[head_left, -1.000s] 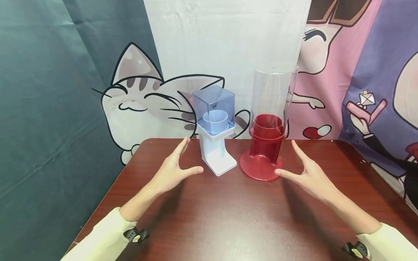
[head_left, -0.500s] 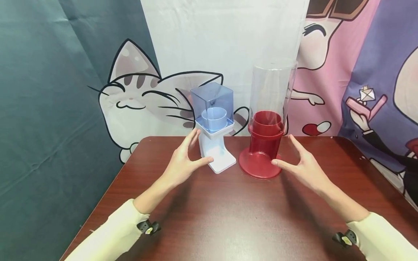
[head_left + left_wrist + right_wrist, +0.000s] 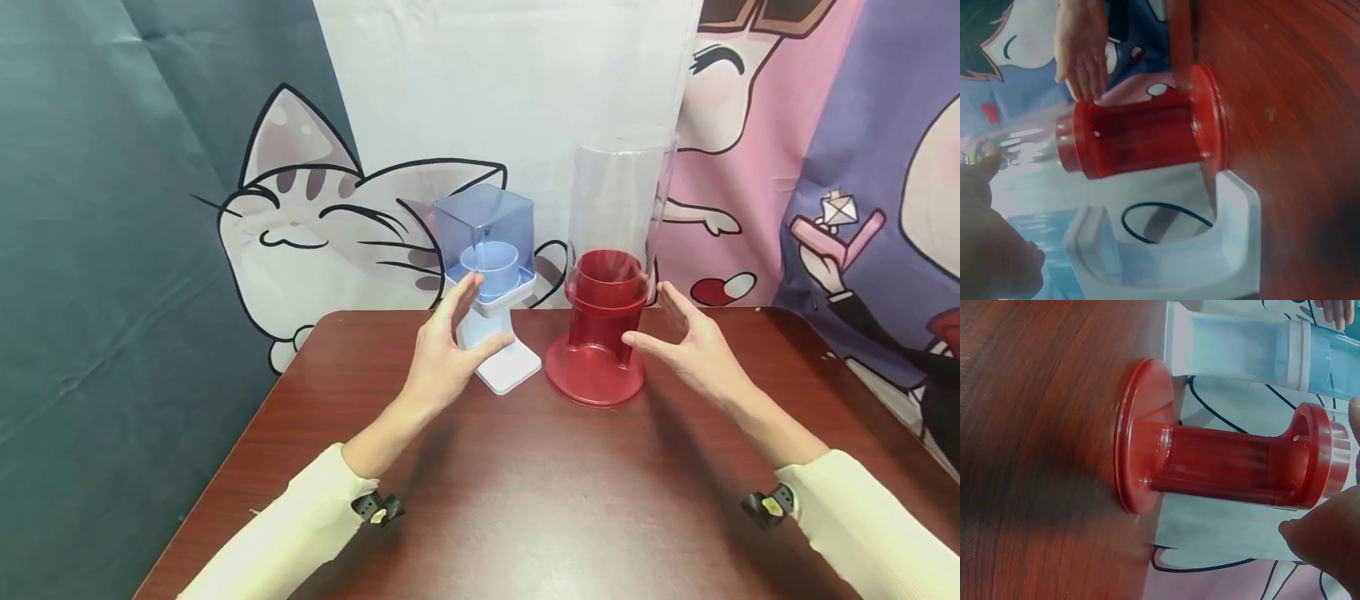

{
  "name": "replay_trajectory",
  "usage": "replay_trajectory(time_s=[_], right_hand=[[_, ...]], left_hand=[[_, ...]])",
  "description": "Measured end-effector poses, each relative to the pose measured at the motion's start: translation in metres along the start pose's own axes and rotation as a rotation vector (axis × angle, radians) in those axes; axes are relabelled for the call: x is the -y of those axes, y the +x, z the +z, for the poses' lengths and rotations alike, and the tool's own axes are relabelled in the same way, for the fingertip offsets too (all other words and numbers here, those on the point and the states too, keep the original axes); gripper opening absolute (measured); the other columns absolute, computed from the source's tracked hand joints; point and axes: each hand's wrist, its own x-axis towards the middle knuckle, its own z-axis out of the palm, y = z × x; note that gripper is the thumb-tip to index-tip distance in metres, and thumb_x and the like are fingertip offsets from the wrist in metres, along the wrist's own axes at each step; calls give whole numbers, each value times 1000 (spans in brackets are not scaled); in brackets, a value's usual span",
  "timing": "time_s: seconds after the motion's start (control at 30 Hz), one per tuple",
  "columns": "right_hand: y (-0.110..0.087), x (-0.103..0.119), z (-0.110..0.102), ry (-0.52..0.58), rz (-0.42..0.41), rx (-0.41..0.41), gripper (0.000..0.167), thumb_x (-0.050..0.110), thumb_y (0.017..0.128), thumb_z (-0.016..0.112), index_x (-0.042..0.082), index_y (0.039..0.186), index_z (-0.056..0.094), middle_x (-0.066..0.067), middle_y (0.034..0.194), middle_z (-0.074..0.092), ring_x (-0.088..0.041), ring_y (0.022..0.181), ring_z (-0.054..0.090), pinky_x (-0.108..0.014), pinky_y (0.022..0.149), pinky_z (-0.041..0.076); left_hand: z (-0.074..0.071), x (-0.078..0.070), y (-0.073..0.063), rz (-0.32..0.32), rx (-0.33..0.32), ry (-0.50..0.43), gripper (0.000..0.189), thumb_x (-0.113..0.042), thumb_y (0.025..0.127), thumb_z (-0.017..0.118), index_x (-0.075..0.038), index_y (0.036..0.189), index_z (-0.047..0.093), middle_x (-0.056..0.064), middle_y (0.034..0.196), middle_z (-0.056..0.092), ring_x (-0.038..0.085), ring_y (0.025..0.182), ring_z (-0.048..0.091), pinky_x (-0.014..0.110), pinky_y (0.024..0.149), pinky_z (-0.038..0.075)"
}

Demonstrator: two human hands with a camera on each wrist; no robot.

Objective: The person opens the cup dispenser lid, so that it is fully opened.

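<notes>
Side by side near the table's back edge stand two dispenser-like stands. The left one is a white stand (image 3: 510, 367) topped by a square, see-through blue container (image 3: 486, 208) with a round blue ring inside. To its right, a red stand (image 3: 596, 379) with a round base carries a tall clear tube (image 3: 618, 187). My left hand (image 3: 442, 358) has its fingers extended and thumb apart, overlapping the white stand's left side. Just right of the red stand, my right hand (image 3: 701, 354) is spread likewise, its thumb tip (image 3: 1291, 531) close to the red collar. Neither hand grips anything.
Both stands rest on a dark red-brown wooden table (image 3: 555, 517). A printed cloth backdrop (image 3: 525, 83) with cartoon figures hangs right behind the table's back edge. Dark wrist devices (image 3: 378, 507) sit at both cuffs.
My left hand has moved right and forward, from beside the white stand to overlapping it. The right hand has shifted slightly forward along the red stand. Both stands remain in place.
</notes>
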Motion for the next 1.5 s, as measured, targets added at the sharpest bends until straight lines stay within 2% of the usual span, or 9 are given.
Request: replay_trajectory(time_s=[0.17,0.33,0.6,0.83,1.1,1.37,1.5], right_hand=[[6,-2,1,32,0,-2,103,32,97,80,13,171,11,-11,175,18,-34,161,19,-61,123,28],[13,-3,2,64,1,-4,102,33,98,80,16,171,11,-6,175,18,-31,161,20,-58,123,29],[24,0,6,128,18,-12,101,30,97,81,16,171,13,0,175,21,-21,161,21,-50,125,29],[29,1,8,157,17,-12,94,32,100,76,12,171,17,-7,174,25,-27,161,23,-50,124,31],[34,2,11,136,28,-11,93,36,99,77,18,171,21,-8,172,31,-30,157,33,-53,122,35],[39,-2,13,214,12,-16,83,29,101,77,13,168,32,-11,168,40,-30,153,41,-26,114,42],[42,-3,14,229,26,-19,82,30,101,77,12,167,33,-12,167,41,-30,153,41,-25,114,43]], left_hand=[[12,-7,4,-20,43,23,88,-22,88,91,-12,162,43,3,161,52,12,147,47,38,121,40],[24,-9,12,-24,80,22,87,-21,89,90,-9,161,44,1,161,52,11,147,47,34,121,39],[39,-7,26,-43,122,-14,89,-21,91,88,-3,163,38,12,164,47,16,152,43,31,122,37],[52,-1,35,-105,140,-62,92,-23,92,87,-4,164,35,11,166,43,18,153,40,37,122,39],[65,5,44,-181,148,-69,92,-32,94,84,-12,167,33,5,170,38,17,155,36,40,120,41],[77,11,56,-241,159,-38,91,-36,95,82,-12,168,32,4,171,36,19,155,37,39,116,46],[82,15,62,-259,150,-41,89,-35,96,81,-11,167,33,5,170,38,20,154,39,39,114,47]])
